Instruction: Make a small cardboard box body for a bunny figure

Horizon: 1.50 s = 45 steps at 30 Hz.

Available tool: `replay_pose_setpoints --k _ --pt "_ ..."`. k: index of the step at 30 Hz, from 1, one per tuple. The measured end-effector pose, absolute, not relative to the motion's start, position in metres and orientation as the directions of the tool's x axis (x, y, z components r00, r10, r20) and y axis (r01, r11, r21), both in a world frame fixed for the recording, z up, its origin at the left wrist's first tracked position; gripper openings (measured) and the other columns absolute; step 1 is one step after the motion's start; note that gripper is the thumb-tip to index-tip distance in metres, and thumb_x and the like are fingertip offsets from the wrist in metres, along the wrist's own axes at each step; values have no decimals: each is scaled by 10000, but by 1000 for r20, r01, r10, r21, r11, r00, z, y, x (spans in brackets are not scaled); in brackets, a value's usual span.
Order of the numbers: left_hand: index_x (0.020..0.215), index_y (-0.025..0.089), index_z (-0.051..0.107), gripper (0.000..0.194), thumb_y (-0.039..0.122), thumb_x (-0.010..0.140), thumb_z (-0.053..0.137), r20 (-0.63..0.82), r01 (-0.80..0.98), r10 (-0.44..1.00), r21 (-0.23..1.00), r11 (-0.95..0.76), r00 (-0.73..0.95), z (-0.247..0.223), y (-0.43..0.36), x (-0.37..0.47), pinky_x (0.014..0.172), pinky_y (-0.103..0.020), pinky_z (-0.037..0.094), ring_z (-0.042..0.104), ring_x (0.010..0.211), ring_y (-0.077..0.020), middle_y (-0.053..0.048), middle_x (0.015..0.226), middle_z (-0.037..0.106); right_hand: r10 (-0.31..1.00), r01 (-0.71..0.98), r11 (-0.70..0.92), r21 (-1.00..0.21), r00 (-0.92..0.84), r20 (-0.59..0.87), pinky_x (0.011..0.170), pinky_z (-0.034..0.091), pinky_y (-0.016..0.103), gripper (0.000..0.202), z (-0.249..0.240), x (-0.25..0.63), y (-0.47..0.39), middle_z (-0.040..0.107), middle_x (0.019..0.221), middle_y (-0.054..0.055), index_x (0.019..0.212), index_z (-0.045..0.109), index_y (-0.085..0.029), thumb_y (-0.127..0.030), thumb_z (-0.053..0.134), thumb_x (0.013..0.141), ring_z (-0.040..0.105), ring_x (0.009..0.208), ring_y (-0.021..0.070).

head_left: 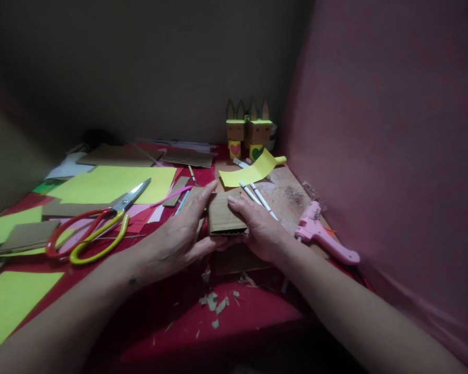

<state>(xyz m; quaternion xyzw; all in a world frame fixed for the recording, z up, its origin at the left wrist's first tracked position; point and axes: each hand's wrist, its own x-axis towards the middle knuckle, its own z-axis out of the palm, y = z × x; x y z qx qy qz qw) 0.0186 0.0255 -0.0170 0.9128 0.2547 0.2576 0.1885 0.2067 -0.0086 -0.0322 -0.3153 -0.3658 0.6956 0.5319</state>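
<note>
Head view showed us the folded cardboard piece between both hands over the red tabletop, the right hand clamped on it, thumb above and fingers beneath, the left hand curved around its left side with thumb and forefinger apart, its pressure we could not tell. We judged that too strong a squeeze of the right thumb could crush the hollow piece, and too weak a hold could let its folds open. Moved carelessly rightward, we thought, the right hand could knock the pink glue gun lying nearby.
</note>
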Motion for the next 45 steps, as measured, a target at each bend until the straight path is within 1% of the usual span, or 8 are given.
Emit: replay_pose_setpoints --k 4,9,20,27,33,37,41,45 --pt "1593 316 105 886 489 911 643 337 432 606 465 -773 721 -15 21 21 1128 -539 425 441 1386 -395 -137 1556 392 982 -513 -132 -848 -186 -40 569 612 277 273 -32 205 -10 715 920 31 1051 622 -253 -414 707 848 694 765 189" --pt "1552 274 219 683 505 981 514 298 493 644 447 -746 705 -12 15 24 1155 -538 387 391 1432 -369 -145 1560 380 976 -503 -165 -848 -206 -68 469 586 271 249 -32 204 -11 700 944 32 1003 593 -263 -436 683 849 692 767 205" --pt "1550 281 193 627 399 1003 476 303 456 609 444 -771 734 -16 17 29 1156 -595 352 381 1417 -364 -164 1535 361 982 -495 -144 -857 -178 -62 448 568 239 204 -33 204 -11 667 926 18 976 590 -260 -402 669 851 682 752 188" --pt "1572 318 179 679 375 986 519 358 393 569 455 -799 740 -24 20 30 1184 -572 330 355 1441 -352 -128 1582 337 992 -440 -79 -894 -126 -26 554 580 253 395 -28 204 -16 694 1012 -2 1244 572 -342 -377 664 862 683 808 182" --pt "1566 328 190 668 390 986 515 352 401 586 474 -784 730 -25 20 30 1152 -586 370 412 1398 -370 -135 1541 389 989 -456 -89 -885 -142 -27 454 530 228 212 -31 201 -14 667 885 -2 1016 593 -282 -408 652 855 657 703 177" --pt "1567 312 167 651 418 1004 476 338 427 596 457 -780 728 -28 20 28 1153 -578 370 398 1415 -373 -149 1552 360 989 -484 -134 -865 -120 -87 427 512 220 233 -30 200 -13 632 818 -21 969 559 -271 -397 678 814 640 659 166" --pt "1551 286 196 647 457 1000 487 321 434 610 474 -766 724 -27 19 30 1174 -558 349 376 1430 -355 -152 1548 355 990 -487 -140 -862 -98 -106 514 523 241 241 -29 200 -14 645 805 -32 980 575 -261 -378 694 806 649 682 162" --pt "1520 251 248 723 509 937 589 368 404 586 463 -789 722 -27 18 35 1170 -542 364 394 1399 -354 -167 1489 389 992 -491 -121 -863 -23 -126 730 525 273 303 -30 198 -15 683 864 -25 1031 604 -241 -371 734 790 664 802 159"
